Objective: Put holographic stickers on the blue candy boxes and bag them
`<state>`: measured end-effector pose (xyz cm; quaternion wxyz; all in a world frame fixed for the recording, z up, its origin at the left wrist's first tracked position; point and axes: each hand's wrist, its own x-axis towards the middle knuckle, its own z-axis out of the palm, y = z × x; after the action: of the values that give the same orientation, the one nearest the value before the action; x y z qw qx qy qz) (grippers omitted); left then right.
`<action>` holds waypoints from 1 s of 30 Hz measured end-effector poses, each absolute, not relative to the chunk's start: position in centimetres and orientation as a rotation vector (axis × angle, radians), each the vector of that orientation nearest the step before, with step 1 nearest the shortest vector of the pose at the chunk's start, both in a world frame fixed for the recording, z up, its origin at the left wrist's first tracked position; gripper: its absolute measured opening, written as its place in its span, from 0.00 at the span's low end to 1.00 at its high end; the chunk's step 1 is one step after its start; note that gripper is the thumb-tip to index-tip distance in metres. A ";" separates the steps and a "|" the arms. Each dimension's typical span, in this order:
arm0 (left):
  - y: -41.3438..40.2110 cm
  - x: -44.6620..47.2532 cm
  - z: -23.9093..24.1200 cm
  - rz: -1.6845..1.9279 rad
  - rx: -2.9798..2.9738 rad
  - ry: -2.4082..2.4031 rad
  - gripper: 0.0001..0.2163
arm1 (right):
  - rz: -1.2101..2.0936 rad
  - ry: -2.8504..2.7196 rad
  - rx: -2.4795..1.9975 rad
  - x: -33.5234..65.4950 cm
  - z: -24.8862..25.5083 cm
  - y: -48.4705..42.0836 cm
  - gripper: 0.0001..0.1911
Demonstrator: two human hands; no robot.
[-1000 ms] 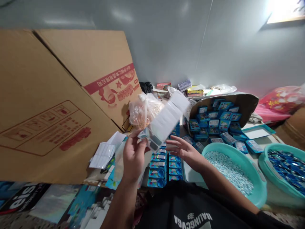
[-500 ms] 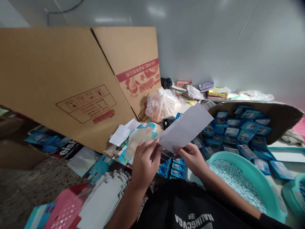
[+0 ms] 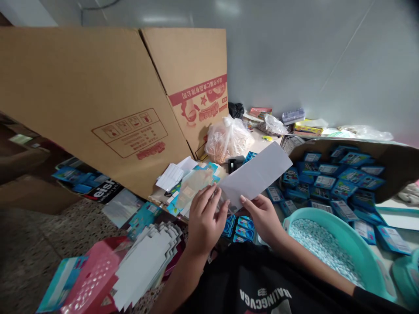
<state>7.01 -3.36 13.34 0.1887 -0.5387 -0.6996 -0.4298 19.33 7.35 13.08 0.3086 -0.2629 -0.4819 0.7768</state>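
Observation:
A white cardboard piece (image 3: pixel 257 172), flat and roughly rectangular, is held up in front of me at a slant. My left hand (image 3: pixel 207 216) grips its lower left end, thumb and fingers closed on the edge. At the lower edge, my right hand (image 3: pixel 262 213) pinches it with the thumb on the face toward me; the fingers behind are partly hidden. Below the card, blue trays with round hollows (image 3: pixel 244 229) show in part. To the left of my left hand lie a clear plastic piece (image 3: pixel 193 189) and white papers (image 3: pixel 172 175).
A large cardboard box (image 3: pixel 127 104) stands at the left. At the right are a turquoise basin (image 3: pixel 366 257) of small pale pieces and a heap of blue packs (image 3: pixel 327 181). Stacked white cards (image 3: pixel 144 266) rest by a pink basket (image 3: pixel 98 270). A tied plastic bag (image 3: pixel 229 139) sits behind.
The view has shifted slightly, so the surroundings appear farther right. Both hands still hold the white cardboard piece, which has tilted a little; the fingers of my left hand have shifted along its end.

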 end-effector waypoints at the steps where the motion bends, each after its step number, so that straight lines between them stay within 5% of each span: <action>1: -3.5 7.1 13.3 -1.164 -1.524 -1.950 0.18 | 2.052 -1.260 -0.693 19.3 13.0 7.3 0.18; 6: -4.0 7.2 13.2 -1.156 -1.587 -1.900 0.11 | 2.031 -1.211 -0.727 19.4 12.4 7.5 0.16; 16: -4.9 6.3 12.0 -1.783 -1.654 -2.253 0.02 | 1.755 -0.854 -1.058 22.7 7.5 13.1 0.20; 25: -4.8 3.3 8.1 -2.291 -1.022 -2.771 0.15 | 1.795 -1.146 -1.223 17.5 6.2 15.3 0.14; 30: -4.9 2.7 7.2 -2.240 -1.176 -2.904 0.16 | 1.871 -1.416 -1.189 12.1 6.8 16.8 0.18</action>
<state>2.75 -4.90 7.16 -0.3475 -0.2863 -0.7070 -0.5454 12.10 16.83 6.81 0.2527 -0.4373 -0.5209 0.6881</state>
